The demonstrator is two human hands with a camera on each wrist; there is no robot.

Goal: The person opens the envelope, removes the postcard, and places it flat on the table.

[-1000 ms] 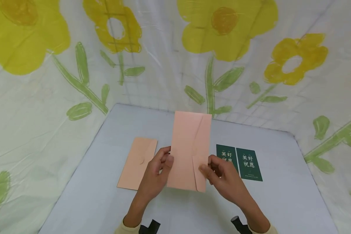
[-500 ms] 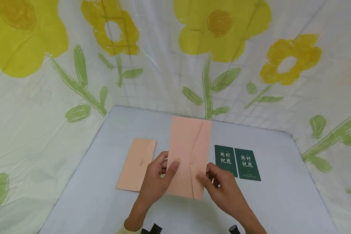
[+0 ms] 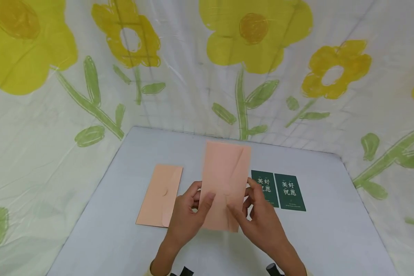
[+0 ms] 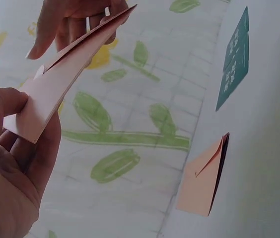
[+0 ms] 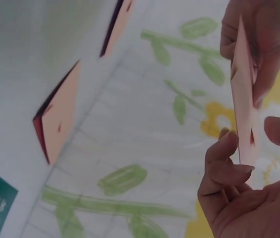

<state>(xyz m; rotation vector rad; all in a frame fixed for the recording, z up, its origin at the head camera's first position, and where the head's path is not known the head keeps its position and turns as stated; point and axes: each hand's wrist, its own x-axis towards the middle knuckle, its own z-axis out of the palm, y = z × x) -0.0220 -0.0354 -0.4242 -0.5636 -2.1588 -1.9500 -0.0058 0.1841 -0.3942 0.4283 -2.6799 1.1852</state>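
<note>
Upright above the table, a pink envelope point(image 3: 220, 168) shows its flap side in the head view. Its left edge is pinched by my left hand point(image 3: 189, 216), thumb over the front and fingers behind, as the left wrist view also shows point(image 4: 18, 144). At the lower right edge, the bent fingers of my right hand point(image 3: 262, 222) touch the envelope from behind. In the right wrist view that hand's thumb point(image 5: 279, 131) stands off the paper, with a gap between. Another pink envelope point(image 3: 158, 195) lies on the table to the left, partly covered by my left hand.
Two green cards point(image 3: 290, 191) with white characters lie side by side at the right; my right hand partly covers the nearer one. A white table point(image 3: 124, 161) carries everything. Behind stands a curtain point(image 3: 186, 103) with yellow flowers. The right wrist view shows two pink envelopes point(image 5: 58, 116) on the table.
The held envelope has come down slightly. My left thumb reaches further across its front. My right hand has loosened, its thumb lifted and its fingers spread behind the edge.
</note>
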